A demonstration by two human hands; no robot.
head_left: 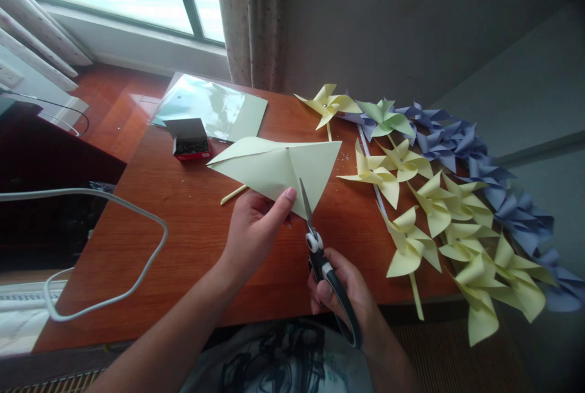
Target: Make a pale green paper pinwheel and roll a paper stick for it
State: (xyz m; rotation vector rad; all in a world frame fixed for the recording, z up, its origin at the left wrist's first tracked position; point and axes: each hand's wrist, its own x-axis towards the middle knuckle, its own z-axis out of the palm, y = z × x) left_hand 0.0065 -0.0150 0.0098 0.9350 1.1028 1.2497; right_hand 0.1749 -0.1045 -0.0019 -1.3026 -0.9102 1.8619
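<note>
A: Where's the paper (278, 167)?
B: Above the desk (183, 234), pinched in your left hand (256, 228).
A: The step?
B: Cutting, likely. Your right hand (340, 292) grips scissors (320, 253), blades nearly closed; steer toward the centre fold.

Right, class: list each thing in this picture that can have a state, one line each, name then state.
Paper sheet: creased, held up by the left hand, partly cut.
Scissors: in the right hand, blades in the paper's edge.
Small box: open, on the table.
Yellow pinwheels: finished, lying on the table.
Blue pinwheels: finished, lying along the wall.
</note>
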